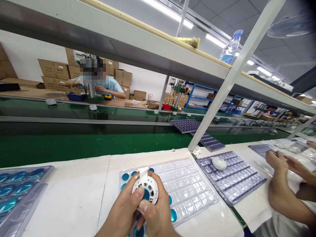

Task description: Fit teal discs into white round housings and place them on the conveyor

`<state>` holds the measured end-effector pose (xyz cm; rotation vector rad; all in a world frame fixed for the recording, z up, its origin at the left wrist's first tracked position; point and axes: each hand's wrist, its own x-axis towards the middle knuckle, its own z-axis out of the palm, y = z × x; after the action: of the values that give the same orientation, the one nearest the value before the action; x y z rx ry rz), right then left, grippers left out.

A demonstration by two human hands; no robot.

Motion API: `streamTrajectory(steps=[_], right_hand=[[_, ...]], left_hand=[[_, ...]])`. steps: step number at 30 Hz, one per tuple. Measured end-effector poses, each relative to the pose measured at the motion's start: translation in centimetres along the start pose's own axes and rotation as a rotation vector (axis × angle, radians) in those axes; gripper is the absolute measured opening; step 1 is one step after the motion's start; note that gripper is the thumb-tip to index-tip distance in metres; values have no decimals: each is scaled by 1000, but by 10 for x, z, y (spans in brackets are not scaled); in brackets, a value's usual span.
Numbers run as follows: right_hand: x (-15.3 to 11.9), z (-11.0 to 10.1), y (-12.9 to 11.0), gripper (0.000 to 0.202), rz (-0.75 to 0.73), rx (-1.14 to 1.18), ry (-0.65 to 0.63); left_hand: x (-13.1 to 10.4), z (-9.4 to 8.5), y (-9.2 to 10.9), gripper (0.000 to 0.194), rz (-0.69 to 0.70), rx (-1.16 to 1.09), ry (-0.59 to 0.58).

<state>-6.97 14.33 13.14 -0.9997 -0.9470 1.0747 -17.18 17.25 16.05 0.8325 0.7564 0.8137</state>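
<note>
A round white slotted housing [152,185] with a short white tab at its top is held between both hands. A blue disc [146,194] sits at its centre. My left hand [125,200] grips the housing's left side, its thumb on the disc's edge. My right hand [158,207] wraps round the right side, its thumb at the lower edge of the disc. Behind the hands lies a clear plastic tray [185,177] with small pockets, several holding blue discs [173,215] at its left and lower parts. The fingers under the housing are partly hidden.
At the left is a tray of larger blue discs [7,190]. To the right, a white housing [219,163] rests on a dark pocketed tray [237,181], near a co-worker's arms [281,184]. A green conveyor [74,144] crosses behind; a slanted post [217,108] supports the shelf.
</note>
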Motion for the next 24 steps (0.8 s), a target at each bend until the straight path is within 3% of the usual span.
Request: streamTrajectory(steps=[8, 11, 14, 18, 21, 24], right_hand=[[-7, -14, -19, 73, 73, -27, -198], [-2, -35, -18, 69, 6, -125, -121], [12, -93, -30, 65, -87, -422, 264], [28, -204, -69, 59, -115, -717, 811], [36, -266, -87, 49, -66, -857, 981], [47, -299, -83, 41, 2, -970, 1012]], left_hand=[[0, -1, 6, 96, -32, -38, -91], [3, -3, 8, 95, -5, 66, -60], [13, -14, 15, 78, -19, 105, 12], [38, -33, 18, 46, -25, -115, 41], [48, -40, 16, 39, -40, -139, 132], [46, -39, 19, 28, -25, -48, 136]])
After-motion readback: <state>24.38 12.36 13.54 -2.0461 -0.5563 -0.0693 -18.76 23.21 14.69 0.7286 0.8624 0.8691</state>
